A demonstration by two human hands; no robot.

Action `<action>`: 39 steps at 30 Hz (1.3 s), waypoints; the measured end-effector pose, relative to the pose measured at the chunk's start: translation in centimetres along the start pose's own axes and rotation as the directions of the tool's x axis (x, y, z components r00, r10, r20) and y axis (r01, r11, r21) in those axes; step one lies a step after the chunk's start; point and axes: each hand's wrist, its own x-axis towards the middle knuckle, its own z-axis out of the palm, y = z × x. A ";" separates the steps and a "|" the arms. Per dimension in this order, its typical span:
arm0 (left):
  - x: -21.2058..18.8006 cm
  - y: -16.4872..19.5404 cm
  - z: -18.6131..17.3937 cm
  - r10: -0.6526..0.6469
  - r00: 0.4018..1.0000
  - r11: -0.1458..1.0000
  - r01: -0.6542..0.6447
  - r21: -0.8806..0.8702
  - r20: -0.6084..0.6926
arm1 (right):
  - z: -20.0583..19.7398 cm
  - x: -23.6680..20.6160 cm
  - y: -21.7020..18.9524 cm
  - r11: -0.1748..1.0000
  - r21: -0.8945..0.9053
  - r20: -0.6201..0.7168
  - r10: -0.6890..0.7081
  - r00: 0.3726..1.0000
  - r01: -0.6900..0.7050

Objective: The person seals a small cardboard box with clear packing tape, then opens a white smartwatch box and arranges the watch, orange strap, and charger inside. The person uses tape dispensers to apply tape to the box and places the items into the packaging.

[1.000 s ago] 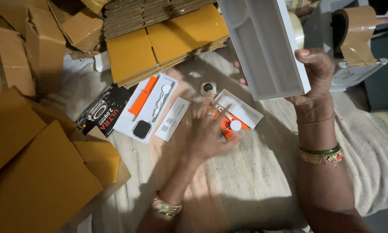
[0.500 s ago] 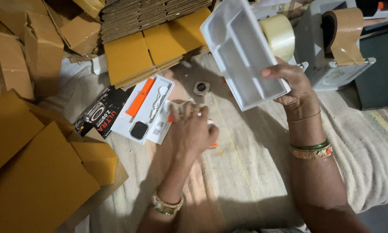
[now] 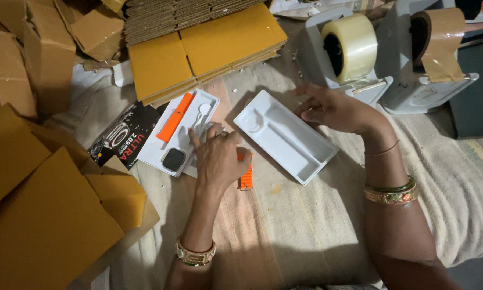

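An empty white moulded tray [image 3: 284, 135] lies flat on the beige cloth. My right hand [image 3: 333, 110] rests at the tray's far right corner, fingers spread and touching its rim. My left hand [image 3: 217, 156] lies palm down over an orange watch strap [image 3: 245, 176], covering most of it, fingertips on a small white piece beside a second tray. That second white tray [image 3: 179, 131] holds an orange strap, a dark square watch body and a white cable. A black printed box sleeve [image 3: 124, 140] lies left of it.
Two tape dispensers stand at the back, one with clear tape [image 3: 349, 45], one with brown tape [image 3: 435, 40]. A stack of flat yellow cardboard boxes [image 3: 204, 45] lies behind the trays. Folded brown and yellow cartons [image 3: 42, 215] fill the left side.
My right hand has brought the empty white tray down from the air and laid it flat on the cloth. My left hand stayed over the orange strap, shifting slightly.
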 end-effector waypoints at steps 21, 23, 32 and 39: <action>1.0 -3.2 4.0 -0.217 0.969 0.976 0.216 -0.025 -0.119 | 7.1 6.0 -0.1 0.792 -0.567 -0.117 -0.350 0.930 0.227; 1.0 -3.2 3.9 -0.195 0.968 0.980 0.196 -0.008 -0.158 | 7.5 6.2 0.0 0.705 -0.634 -0.075 -0.466 0.881 0.319; 1.5 -2.8 4.6 -0.111 0.914 0.949 -0.019 -0.314 -0.391 | 5.4 6.5 2.3 0.764 -0.645 -0.334 -0.265 0.905 -0.014; 1.3 -2.6 3.9 0.001 0.830 0.984 -0.100 -0.148 -0.558 | 4.3 5.4 2.4 0.875 -0.483 -0.418 -0.257 0.871 0.026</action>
